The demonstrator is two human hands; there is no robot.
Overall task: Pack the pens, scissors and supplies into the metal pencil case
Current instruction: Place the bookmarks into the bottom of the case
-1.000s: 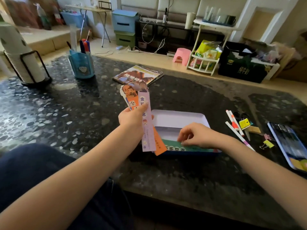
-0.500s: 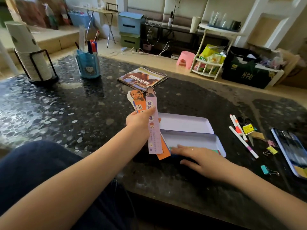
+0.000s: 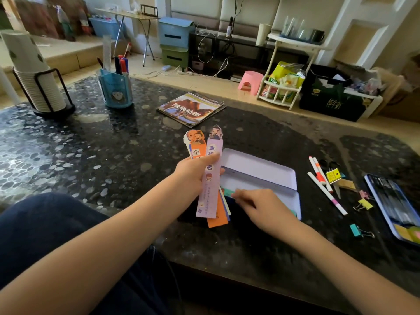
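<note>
The metal pencil case (image 3: 261, 171) lies open on the dark stone table, its pale lid tilted back. My left hand (image 3: 195, 171) grips a fan of paper bookmarks (image 3: 210, 189), purple in front and orange behind, just left of the case. My right hand (image 3: 261, 208) rests on the near edge of the case, its fingertips touching a teal strip there. Right of the case lie white pens (image 3: 325, 189), scissors (image 3: 334, 176) with a yellow tag, and binder clips (image 3: 363, 204).
A flat blue-edged slab (image 3: 395, 205) lies at the far right, with a teal clip (image 3: 355, 230) near it. Behind the case sit a picture book (image 3: 191, 109), a blue pen holder (image 3: 116, 89) and a stack of paper cups (image 3: 34, 71) in a wire stand.
My right hand slid from inside the case to its near edge and shifted a little left. The left hand kept hold of the bookmarks.
</note>
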